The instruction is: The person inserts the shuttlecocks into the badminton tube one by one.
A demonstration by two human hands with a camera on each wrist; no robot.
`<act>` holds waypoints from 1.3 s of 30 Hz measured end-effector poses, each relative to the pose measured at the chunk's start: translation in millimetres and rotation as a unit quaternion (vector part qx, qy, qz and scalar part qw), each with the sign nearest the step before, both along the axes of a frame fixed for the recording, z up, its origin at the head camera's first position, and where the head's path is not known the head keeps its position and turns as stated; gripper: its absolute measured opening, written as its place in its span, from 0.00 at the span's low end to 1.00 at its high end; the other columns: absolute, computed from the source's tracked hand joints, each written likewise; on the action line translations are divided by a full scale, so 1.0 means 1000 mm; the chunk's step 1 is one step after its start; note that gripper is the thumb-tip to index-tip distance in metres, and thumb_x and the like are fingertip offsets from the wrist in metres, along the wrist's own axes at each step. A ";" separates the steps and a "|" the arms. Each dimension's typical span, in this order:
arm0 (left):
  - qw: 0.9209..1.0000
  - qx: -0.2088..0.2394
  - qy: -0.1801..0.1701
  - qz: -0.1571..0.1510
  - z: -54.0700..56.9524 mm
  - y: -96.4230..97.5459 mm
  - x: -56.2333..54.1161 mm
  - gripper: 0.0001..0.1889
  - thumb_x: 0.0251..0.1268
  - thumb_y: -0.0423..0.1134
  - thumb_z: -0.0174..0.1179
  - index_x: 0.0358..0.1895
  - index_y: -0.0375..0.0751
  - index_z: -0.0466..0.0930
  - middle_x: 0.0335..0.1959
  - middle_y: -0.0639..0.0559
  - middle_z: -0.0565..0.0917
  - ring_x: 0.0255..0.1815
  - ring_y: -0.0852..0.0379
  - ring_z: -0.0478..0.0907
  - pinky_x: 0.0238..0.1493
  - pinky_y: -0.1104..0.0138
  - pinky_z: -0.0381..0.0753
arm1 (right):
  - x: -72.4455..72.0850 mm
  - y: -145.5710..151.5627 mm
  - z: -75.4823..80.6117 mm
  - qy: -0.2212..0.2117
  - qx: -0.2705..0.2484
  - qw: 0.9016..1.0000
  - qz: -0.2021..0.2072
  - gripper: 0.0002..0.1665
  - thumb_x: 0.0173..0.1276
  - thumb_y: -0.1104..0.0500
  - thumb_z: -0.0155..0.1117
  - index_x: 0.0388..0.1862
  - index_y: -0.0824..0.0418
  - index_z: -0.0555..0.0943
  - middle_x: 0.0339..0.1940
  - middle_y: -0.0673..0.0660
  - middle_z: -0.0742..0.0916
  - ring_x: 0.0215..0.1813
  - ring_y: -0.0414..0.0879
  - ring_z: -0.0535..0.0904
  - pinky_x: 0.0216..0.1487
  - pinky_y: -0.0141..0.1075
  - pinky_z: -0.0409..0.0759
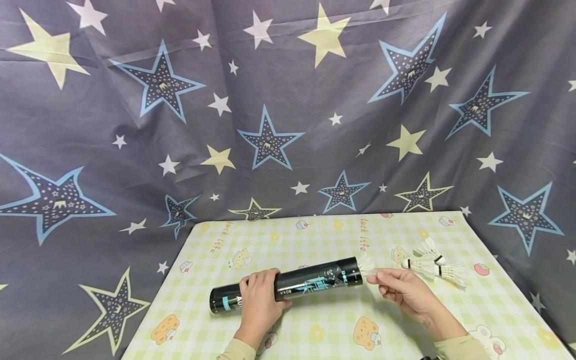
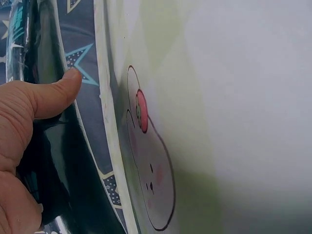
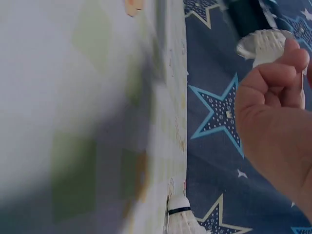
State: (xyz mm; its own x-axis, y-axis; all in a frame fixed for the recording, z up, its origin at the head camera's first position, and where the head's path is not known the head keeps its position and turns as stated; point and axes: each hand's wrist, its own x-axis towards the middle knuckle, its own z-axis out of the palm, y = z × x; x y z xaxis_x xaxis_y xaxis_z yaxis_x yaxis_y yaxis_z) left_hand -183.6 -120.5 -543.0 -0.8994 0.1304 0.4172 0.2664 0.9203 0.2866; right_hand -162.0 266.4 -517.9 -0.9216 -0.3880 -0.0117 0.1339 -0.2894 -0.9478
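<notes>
A black shuttlecock tube is held slantwise above the table, its open end toward the right. My left hand grips it around the middle; in the left wrist view the thumb lies across the dark barrel. At the open end, my right hand pinches a white shuttlecock between thumb and fingertips. In the right wrist view the feathers of this shuttlecock are at the tube's mouth, partly inside it. The pinching fingers cover its other end.
Several white shuttlecocks with black bands lie in a cluster on the table's right side. A green-and-white checked cloth with cartoon prints covers the table. Behind it hangs a dark curtain with stars.
</notes>
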 end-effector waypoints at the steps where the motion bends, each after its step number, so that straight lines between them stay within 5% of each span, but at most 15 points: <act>1: 1.000 0.000 0.001 -0.003 0.000 0.000 0.000 0.46 0.32 0.54 0.92 0.63 0.51 0.81 0.57 0.48 0.89 0.58 0.43 0.81 0.67 0.42 0.67 | 0.000 -0.002 0.000 0.003 0.011 1.000 0.006 0.17 0.86 0.63 0.54 0.54 0.50 0.90 0.49 0.45 0.95 0.39 0.31 0.85 0.45 0.26 0.86; 6: 1.000 0.005 0.006 -0.007 0.002 0.001 0.000 0.47 0.31 0.53 0.92 0.63 0.50 0.81 0.57 0.48 0.89 0.58 0.43 0.81 0.67 0.42 0.66 | 0.003 -0.011 0.001 0.016 0.098 0.995 0.002 0.14 0.85 0.61 0.57 0.61 0.57 0.85 0.41 0.42 0.93 0.35 0.32 0.80 0.42 0.28 0.83; 12: 1.000 0.005 0.003 0.001 0.003 0.001 0.000 0.46 0.33 0.54 0.92 0.63 0.51 0.81 0.57 0.48 0.88 0.59 0.43 0.80 0.68 0.40 0.66 | 0.010 -0.022 0.007 0.052 0.192 0.979 -0.035 0.28 0.79 0.60 0.65 0.69 0.76 0.74 0.24 0.41 0.85 0.26 0.34 0.75 0.35 0.31 0.79; 19: 1.000 0.009 0.007 -0.001 0.004 0.001 0.001 0.46 0.32 0.54 0.92 0.63 0.51 0.81 0.57 0.48 0.88 0.59 0.43 0.80 0.68 0.41 0.67 | 0.013 -0.034 0.009 0.041 0.196 0.978 -0.050 0.33 0.78 0.59 0.68 0.70 0.78 0.68 0.21 0.44 0.86 0.20 0.33 0.71 0.26 0.27 0.71; 32: 1.000 0.022 0.013 -0.008 0.003 0.002 0.002 0.47 0.29 0.52 0.93 0.63 0.51 0.82 0.57 0.49 0.89 0.59 0.43 0.81 0.67 0.42 0.67 | 0.011 -0.044 0.009 0.007 0.187 0.980 -0.063 0.19 0.80 0.55 0.67 0.56 0.67 0.74 0.18 0.46 0.87 0.17 0.35 0.76 0.24 0.28 0.75; 39: 1.000 0.020 0.011 -0.002 0.004 0.002 0.001 0.47 0.30 0.52 0.93 0.63 0.51 0.82 0.57 0.48 0.88 0.59 0.43 0.81 0.68 0.42 0.67 | 0.010 -0.044 0.009 0.012 0.190 0.981 -0.043 0.34 0.83 0.52 0.62 0.72 0.76 0.68 0.15 0.46 0.83 0.14 0.35 0.76 0.20 0.28 0.73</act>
